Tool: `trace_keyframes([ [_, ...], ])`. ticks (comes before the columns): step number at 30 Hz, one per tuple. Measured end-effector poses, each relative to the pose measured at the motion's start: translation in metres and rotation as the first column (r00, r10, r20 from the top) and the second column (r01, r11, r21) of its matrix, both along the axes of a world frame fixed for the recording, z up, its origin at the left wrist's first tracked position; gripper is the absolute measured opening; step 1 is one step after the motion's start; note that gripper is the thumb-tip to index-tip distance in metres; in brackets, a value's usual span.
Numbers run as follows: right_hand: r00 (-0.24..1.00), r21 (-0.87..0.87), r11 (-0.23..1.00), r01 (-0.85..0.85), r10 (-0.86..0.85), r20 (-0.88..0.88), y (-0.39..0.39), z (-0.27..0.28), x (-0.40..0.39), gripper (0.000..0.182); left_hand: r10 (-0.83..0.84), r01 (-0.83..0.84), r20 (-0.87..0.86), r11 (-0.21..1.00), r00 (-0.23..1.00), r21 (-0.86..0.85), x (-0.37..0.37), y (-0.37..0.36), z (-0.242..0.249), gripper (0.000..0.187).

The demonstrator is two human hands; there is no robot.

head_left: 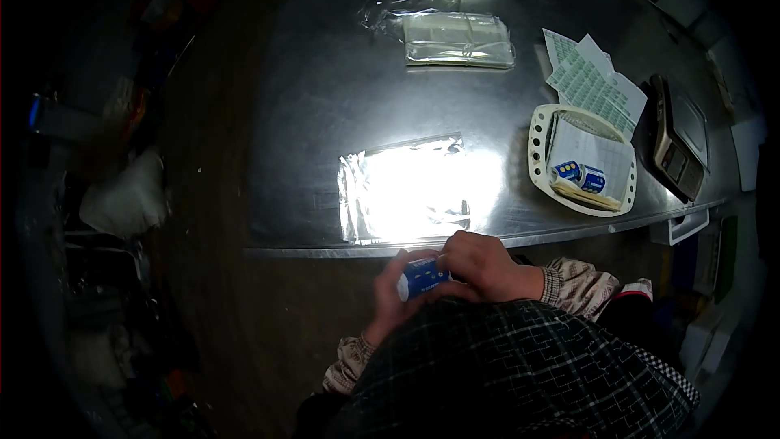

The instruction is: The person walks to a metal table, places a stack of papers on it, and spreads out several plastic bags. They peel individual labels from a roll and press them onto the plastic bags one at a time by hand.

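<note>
Left hand [391,289] is closed around a blue-and-white roll [424,277], white end facing left, printed side up. Right hand [485,266] is on the roll's right end, fingers curled in and narrow; can't tell how much of the grip is its own, since its fingertips are partly hidden. Roll is off the worktop [305,118], just this side of its near edge, in front of the dark checked apron [528,358]. Patterned sleeves [581,286] end at both wrists.

Nearest item on the worktop: a clear plastic sheet [406,187], lying flat by the near edge, just beyond the hands. Strong glare on it, so no detail readable in the middle. Farther back, a stack of clear bags [459,41] lies flat, with crumpled clear film [396,2] at its far left.

Right side: off-white basket [537,143], holes along its end rims. Inside are two blue rolls [591,180] side by side, white gridded paper [587,146] and a tan flat bundle [585,195] along the near wall. Green-printed sheets [600,85] overlap each other just beyond the basket. Scale [686,130] sits right of the basket, near it, its keypad end toward the near edge.
</note>
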State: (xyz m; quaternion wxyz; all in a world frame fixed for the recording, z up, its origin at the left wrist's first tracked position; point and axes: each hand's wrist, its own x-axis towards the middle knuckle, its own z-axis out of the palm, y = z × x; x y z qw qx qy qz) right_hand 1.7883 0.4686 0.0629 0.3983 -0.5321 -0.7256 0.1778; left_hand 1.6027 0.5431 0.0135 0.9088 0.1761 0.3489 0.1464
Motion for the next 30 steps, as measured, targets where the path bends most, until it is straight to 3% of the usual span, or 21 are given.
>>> trace_keyframes([
  [6, 0.995, 0.039, 0.999, -0.015, 0.011, 0.099, -0.001, -0.016, -0.005, 0.031, 0.017, -0.019, 0.015, 0.994, 1.000, 0.103, -0.001, -0.001, -0.004, 0.052],
  [9, 0.990, -0.078, 0.994, -0.071, 0.079, 0.115, -0.012, -0.035, -0.003, 0.034, 0.064, -0.069, 0.055, 0.993, 0.996, 0.091, -0.003, 0.001, -0.012, 0.054],
  [12, 0.982, 0.004, 0.985, 0.170, -0.169, -0.087, 0.004, -0.010, 0.000, 0.039, 0.090, -0.090, 0.114, 0.996, 0.989, 0.001, 0.000, 0.002, 0.001, 0.056],
  [16, 0.997, 0.042, 0.997, 0.060, -0.058, -0.051, 0.005, -0.010, 0.001, 0.044, 0.130, -0.130, 0.060, 0.991, 0.990, 0.000, 0.004, 0.002, 0.012, 0.054],
  [22, 0.998, 0.125, 0.990, 0.068, -0.066, -0.017, 0.007, -0.018, 0.000, 0.036, 0.088, -0.093, 0.057, 0.991, 0.995, 0.100, -0.002, 0.000, 0.001, 0.049],
  [30, 0.999, 0.046, 0.998, 0.042, -0.043, 0.022, 0.001, -0.023, -0.009, 0.023, 0.173, -0.177, 0.035, 0.966, 0.984, 0.187, 0.001, -0.004, 0.000, 0.050],
])
